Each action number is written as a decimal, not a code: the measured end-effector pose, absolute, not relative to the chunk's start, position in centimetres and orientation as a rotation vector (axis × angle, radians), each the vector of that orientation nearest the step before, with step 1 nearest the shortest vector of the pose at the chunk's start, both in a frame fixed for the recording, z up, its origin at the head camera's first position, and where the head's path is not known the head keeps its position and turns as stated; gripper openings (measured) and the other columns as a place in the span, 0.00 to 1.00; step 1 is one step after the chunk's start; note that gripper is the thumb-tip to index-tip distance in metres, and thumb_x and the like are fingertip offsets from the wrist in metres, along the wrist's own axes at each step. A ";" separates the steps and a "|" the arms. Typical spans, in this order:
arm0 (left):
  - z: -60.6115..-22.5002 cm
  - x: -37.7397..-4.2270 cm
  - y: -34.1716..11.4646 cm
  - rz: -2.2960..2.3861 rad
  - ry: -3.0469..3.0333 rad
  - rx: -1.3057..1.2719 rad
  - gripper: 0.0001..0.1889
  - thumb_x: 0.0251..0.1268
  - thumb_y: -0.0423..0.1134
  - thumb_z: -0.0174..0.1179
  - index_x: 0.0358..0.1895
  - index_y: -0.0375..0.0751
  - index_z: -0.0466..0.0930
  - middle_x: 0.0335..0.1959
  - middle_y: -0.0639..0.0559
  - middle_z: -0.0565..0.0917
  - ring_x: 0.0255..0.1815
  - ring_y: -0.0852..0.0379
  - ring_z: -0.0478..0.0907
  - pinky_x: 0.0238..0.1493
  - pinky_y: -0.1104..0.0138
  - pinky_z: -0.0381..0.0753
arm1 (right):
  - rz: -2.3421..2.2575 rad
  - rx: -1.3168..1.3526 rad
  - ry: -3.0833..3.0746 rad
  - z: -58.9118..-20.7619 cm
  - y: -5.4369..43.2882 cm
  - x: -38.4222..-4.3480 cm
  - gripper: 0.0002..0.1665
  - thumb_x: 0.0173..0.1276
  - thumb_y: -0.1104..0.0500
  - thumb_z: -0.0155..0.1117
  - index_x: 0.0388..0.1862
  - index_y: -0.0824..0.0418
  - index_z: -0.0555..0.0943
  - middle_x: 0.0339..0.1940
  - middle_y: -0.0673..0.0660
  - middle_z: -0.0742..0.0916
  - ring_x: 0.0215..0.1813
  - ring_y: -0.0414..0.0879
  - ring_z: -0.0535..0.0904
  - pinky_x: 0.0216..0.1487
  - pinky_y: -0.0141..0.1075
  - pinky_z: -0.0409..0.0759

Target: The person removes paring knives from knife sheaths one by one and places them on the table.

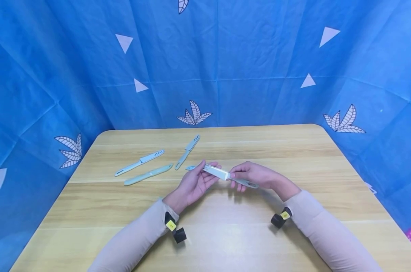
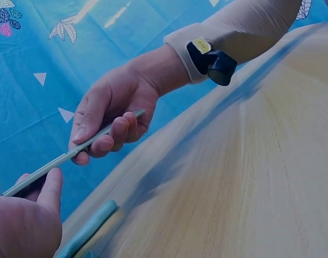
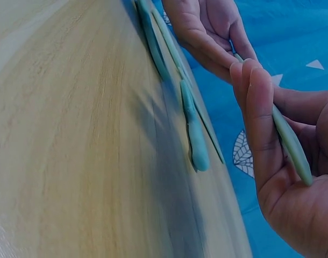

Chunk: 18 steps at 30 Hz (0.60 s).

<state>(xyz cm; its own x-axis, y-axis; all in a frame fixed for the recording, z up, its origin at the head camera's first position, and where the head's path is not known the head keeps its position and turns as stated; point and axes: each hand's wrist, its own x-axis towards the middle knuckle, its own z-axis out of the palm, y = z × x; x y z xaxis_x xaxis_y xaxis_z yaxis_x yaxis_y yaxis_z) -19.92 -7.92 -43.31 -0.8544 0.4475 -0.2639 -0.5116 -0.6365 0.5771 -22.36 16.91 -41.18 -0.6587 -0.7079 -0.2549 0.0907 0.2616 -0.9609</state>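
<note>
Both hands hold one pale green knife (image 1: 218,172) a little above the table, its narrow end to the left. My left hand (image 1: 196,185) is turned palm up, its thumb laid over the narrow end and its fingers beneath. Around the handle (image 3: 293,145) curl the fingers of my right hand (image 1: 251,174), with the thumb pressing on it near the blade in the left wrist view. The wide middle part shines brightly, and I cannot tell whether it is bare blade or sheath. Part of the narrow end is hidden by the left thumb.
Left of the hands lie three similar knives: a light one (image 1: 140,162), a greener one (image 1: 149,174) in front of it, and another (image 1: 187,152) farther back. They rest on a wooden table (image 1: 266,234). Blue patterned cloth (image 1: 246,49) hangs behind and beside it.
</note>
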 end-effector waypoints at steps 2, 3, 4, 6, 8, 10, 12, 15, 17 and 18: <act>-43.3 -19.9 -8.0 2.440 0.900 -0.129 0.25 0.80 0.47 0.43 0.67 0.29 0.64 0.58 0.36 0.78 0.67 0.42 0.70 0.65 0.58 0.75 | -1.465 -0.558 1.843 -41.2 16.9 -22.4 0.21 0.75 0.58 0.56 0.55 0.76 0.76 0.39 0.68 0.86 0.30 0.47 0.82 0.33 0.36 0.85; -43.3 -19.9 -8.0 2.439 0.901 -0.130 0.25 0.80 0.47 0.43 0.67 0.29 0.64 0.58 0.36 0.78 0.67 0.42 0.69 0.65 0.58 0.75 | -1.462 -0.557 1.844 -41.2 17.0 -22.4 0.21 0.75 0.58 0.56 0.55 0.76 0.75 0.39 0.69 0.85 0.30 0.47 0.82 0.33 0.36 0.86; -43.3 -19.9 -8.0 2.440 0.904 -0.130 0.25 0.80 0.47 0.43 0.67 0.29 0.64 0.58 0.36 0.78 0.67 0.42 0.69 0.65 0.58 0.75 | -1.459 -0.557 1.848 -41.2 17.0 -22.4 0.21 0.75 0.58 0.56 0.55 0.76 0.76 0.39 0.70 0.85 0.31 0.47 0.82 0.33 0.36 0.86; -43.3 -19.8 -8.1 2.440 0.911 -0.133 0.25 0.80 0.47 0.43 0.67 0.29 0.64 0.58 0.36 0.78 0.66 0.42 0.70 0.65 0.58 0.76 | -1.454 -0.560 1.852 -41.2 17.0 -22.4 0.21 0.75 0.58 0.57 0.55 0.76 0.75 0.40 0.72 0.85 0.31 0.47 0.82 0.33 0.37 0.86; -43.3 -19.7 -8.1 2.443 0.913 -0.139 0.25 0.79 0.48 0.45 0.66 0.30 0.66 0.58 0.36 0.78 0.64 0.43 0.73 0.65 0.58 0.76 | -1.450 -0.562 1.855 -41.2 17.1 -22.3 0.21 0.75 0.58 0.57 0.55 0.76 0.75 0.41 0.73 0.84 0.31 0.47 0.82 0.34 0.37 0.86; -43.3 -19.7 -8.2 2.445 0.919 -0.136 0.25 0.79 0.48 0.46 0.66 0.30 0.66 0.58 0.36 0.78 0.62 0.44 0.75 0.64 0.58 0.76 | -1.447 -0.563 1.857 -41.2 17.1 -22.3 0.21 0.75 0.58 0.56 0.55 0.76 0.75 0.42 0.75 0.83 0.31 0.47 0.82 0.34 0.37 0.86; -43.3 -19.7 -8.2 2.446 0.912 -0.141 0.25 0.79 0.48 0.46 0.65 0.30 0.66 0.59 0.35 0.77 0.62 0.44 0.75 0.65 0.58 0.76 | -1.441 -0.560 1.859 -41.1 17.1 -22.2 0.21 0.75 0.58 0.56 0.55 0.76 0.75 0.42 0.75 0.83 0.32 0.47 0.82 0.35 0.37 0.86; -43.2 -19.7 -8.3 2.446 0.900 -0.140 0.25 0.79 0.47 0.45 0.66 0.30 0.66 0.62 0.34 0.74 0.65 0.43 0.71 0.66 0.58 0.74 | -1.436 -0.557 1.865 -41.0 17.2 -22.2 0.21 0.75 0.58 0.56 0.56 0.76 0.75 0.42 0.75 0.83 0.32 0.47 0.82 0.35 0.38 0.87; -43.1 -19.8 -8.3 2.448 0.879 -0.141 0.25 0.79 0.47 0.44 0.66 0.30 0.65 0.66 0.33 0.70 0.69 0.41 0.67 0.69 0.57 0.70 | -1.432 -0.561 1.869 -40.8 17.2 -22.1 0.21 0.76 0.58 0.56 0.56 0.76 0.75 0.42 0.74 0.83 0.32 0.47 0.82 0.35 0.38 0.87; -43.1 -19.8 -8.3 2.449 0.873 -0.139 0.25 0.79 0.47 0.44 0.66 0.29 0.65 0.67 0.32 0.68 0.70 0.41 0.65 0.70 0.57 0.69 | -1.431 -0.565 1.870 -40.8 17.3 -22.2 0.21 0.76 0.58 0.56 0.56 0.76 0.75 0.41 0.74 0.84 0.32 0.47 0.82 0.35 0.38 0.87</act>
<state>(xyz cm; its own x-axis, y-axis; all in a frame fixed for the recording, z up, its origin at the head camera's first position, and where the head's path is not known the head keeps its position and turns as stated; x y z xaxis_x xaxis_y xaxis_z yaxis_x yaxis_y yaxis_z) -19.78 -8.31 -43.11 -0.8533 0.4488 -0.2655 -0.5155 -0.6494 0.5591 -22.15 17.27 -40.77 -0.6567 -0.7050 -0.2677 0.0741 0.2930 -0.9532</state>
